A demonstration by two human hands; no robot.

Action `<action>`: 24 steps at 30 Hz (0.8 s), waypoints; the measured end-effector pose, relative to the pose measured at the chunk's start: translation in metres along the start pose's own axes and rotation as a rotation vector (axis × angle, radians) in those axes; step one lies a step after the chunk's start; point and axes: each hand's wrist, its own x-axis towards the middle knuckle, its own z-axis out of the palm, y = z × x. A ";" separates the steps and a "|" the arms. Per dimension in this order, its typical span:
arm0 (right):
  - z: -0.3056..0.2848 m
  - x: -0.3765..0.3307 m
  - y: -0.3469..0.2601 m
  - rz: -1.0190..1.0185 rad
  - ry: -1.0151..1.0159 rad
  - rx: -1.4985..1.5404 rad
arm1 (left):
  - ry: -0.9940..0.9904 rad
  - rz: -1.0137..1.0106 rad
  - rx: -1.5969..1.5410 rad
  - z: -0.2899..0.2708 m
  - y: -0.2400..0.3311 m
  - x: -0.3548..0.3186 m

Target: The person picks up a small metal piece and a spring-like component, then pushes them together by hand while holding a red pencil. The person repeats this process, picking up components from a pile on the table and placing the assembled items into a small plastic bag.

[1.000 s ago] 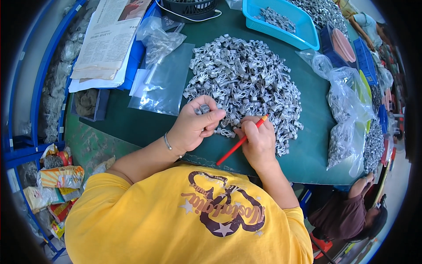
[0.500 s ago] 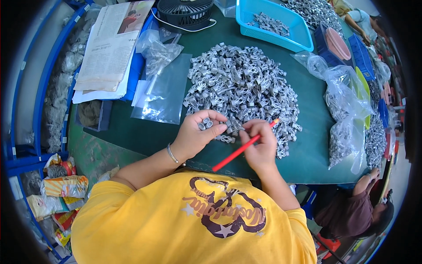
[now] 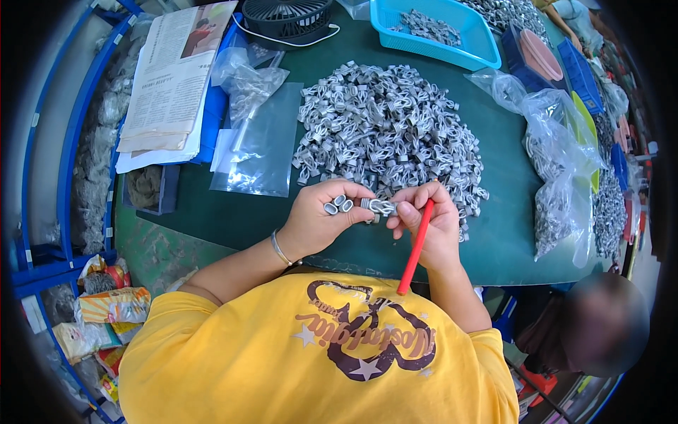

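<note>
My left hand [image 3: 318,220] is closed round several small grey metal parts. Oval ring ends [image 3: 339,204] of these stick out between its fingers, and looped wire ends [image 3: 379,207] show past the thumb. My right hand [image 3: 439,225] holds a slim red stick, perhaps a pen [image 3: 415,253], slanting down toward my shirt. Its thumb and fingertips close at the looped ends; whether they grip one is too small to tell. Just beyond both hands lies a large heap of like grey parts [image 3: 388,127] on the green table [image 3: 261,226].
A turquoise basket [image 3: 487,56] with more parts stands at the back, a black fan [image 3: 286,21] left of it. Newspapers [image 3: 169,85] and a clear flat bag [image 3: 265,152] lie left. Filled plastic bags [image 3: 558,169] lie right. Another person [image 3: 593,325] sits at the lower right.
My right hand has turned, so the red stick now points more steeply down. More looped wire ends show between my hands. The person at lower right has shifted.
</note>
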 end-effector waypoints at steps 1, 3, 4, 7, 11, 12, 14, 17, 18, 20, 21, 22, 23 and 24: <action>-0.001 0.000 0.002 -0.006 -0.010 0.015 | -0.003 -0.001 0.000 0.000 0.001 0.000; -0.004 0.000 0.007 0.000 -0.024 0.042 | 0.021 0.073 0.016 0.001 0.003 0.001; -0.005 0.001 0.010 -0.060 -0.057 0.027 | 0.019 0.072 0.015 0.001 0.004 0.001; -0.008 -0.001 0.016 -0.151 -0.110 0.005 | 0.028 0.097 -0.013 0.002 0.007 0.001; -0.001 -0.004 0.017 -0.432 -0.013 -0.227 | 0.060 0.023 -0.077 0.003 0.005 -0.001; 0.001 -0.003 0.016 -0.479 -0.011 -0.230 | 0.086 -0.023 -0.119 0.003 0.005 -0.002; 0.003 -0.004 0.014 -0.550 -0.003 -0.251 | 0.073 -0.047 -0.116 0.003 0.007 -0.002; 0.006 -0.004 0.010 -0.629 -0.006 -0.345 | 0.030 -0.160 -0.195 0.002 0.009 0.000; 0.008 -0.004 0.009 -0.628 -0.007 -0.343 | -0.004 -0.247 -0.281 0.001 0.009 0.001; 0.013 -0.004 0.010 -0.676 -0.005 -0.350 | -0.020 -0.279 -0.390 0.003 0.005 0.001; 0.014 -0.004 0.010 -0.677 -0.005 -0.352 | -0.036 -0.312 -0.497 0.004 0.002 0.001; 0.015 -0.004 0.011 -0.708 -0.024 -0.397 | -0.036 -0.311 -0.497 0.005 0.000 0.000; 0.016 -0.003 0.011 -0.739 -0.044 -0.441 | -0.064 -0.334 -0.531 0.005 -0.003 -0.002; 0.020 -0.002 0.011 -0.737 -0.028 -0.425 | -0.092 -0.357 -0.564 0.006 -0.004 -0.003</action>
